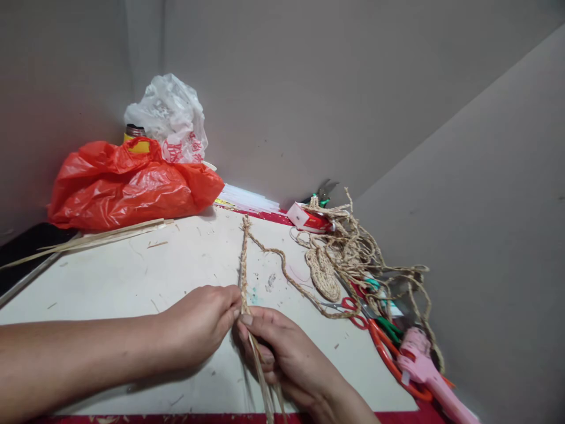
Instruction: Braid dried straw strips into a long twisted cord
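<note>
At 6 o'clock from where the hands meet, the loose fibre strands (268, 400) hang toward the near edge of the counter (189, 265); they could cross or tangle there, being unbound. The right hand (286, 347) has its grip closed on the strands, thumb over fingers; if that pinch slackens, the plait could open. The left hand (198, 324) pinches just above, thumb and fingers pressed to the braid (244, 259), which runs away to 12 o'clock; uneven pull between the two could leave it lumpy, or split a dry strand. A thin cord (281, 257) trails from near its far end to the red-handled scissors (348, 309) at 3 o'clock, where a tug could snag it or drag them. Farther, toward 2 o'clock, the tangled cord (364, 250) could catch it too.
</note>
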### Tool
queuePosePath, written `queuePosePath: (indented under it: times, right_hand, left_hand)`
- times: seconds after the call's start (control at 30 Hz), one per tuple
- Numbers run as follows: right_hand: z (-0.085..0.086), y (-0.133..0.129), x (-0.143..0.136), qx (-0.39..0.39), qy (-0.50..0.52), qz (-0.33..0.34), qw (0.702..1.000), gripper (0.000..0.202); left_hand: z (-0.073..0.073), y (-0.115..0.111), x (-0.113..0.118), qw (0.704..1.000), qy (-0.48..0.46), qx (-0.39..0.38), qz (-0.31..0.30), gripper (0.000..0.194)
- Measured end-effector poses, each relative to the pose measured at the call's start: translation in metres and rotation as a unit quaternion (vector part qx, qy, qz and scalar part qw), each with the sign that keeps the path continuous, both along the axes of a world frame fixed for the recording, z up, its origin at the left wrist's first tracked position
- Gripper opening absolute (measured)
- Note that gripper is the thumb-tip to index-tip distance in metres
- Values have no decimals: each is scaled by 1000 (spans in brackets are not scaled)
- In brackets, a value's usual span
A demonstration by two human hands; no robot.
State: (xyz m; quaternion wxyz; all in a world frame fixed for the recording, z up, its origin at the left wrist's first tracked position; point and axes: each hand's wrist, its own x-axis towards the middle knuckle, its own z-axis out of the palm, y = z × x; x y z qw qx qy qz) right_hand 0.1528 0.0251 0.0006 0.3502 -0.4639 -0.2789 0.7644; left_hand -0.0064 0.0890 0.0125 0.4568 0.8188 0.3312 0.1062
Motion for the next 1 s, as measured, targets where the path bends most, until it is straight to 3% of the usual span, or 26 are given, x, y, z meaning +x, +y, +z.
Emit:
queuePosePath:
  times: [0.13,0.33,0.6,0.8,1.0]
  right_hand:
    - [-1,0,2,1,31,13,999,28]
    - [-1,2,5,2,39,17,999,26]
    - [-1,2,5,59,-103,36,992,35]
    - [6,0,1,208,-332,77,917,28]
    - [0,-8,-6,267,-458,79,844,27]
  left_hand:
    - [-5,-1,1,1000,-24,-13,9,20]
    - [-7,0,4,977,-120,-176,32,21]
    - [-13,8,7,939,-126,-317,38,14]
    - [-12,10,8,944,-112,-309,25,16]
    - [-11,9,6,958,-66,-270,64,12]
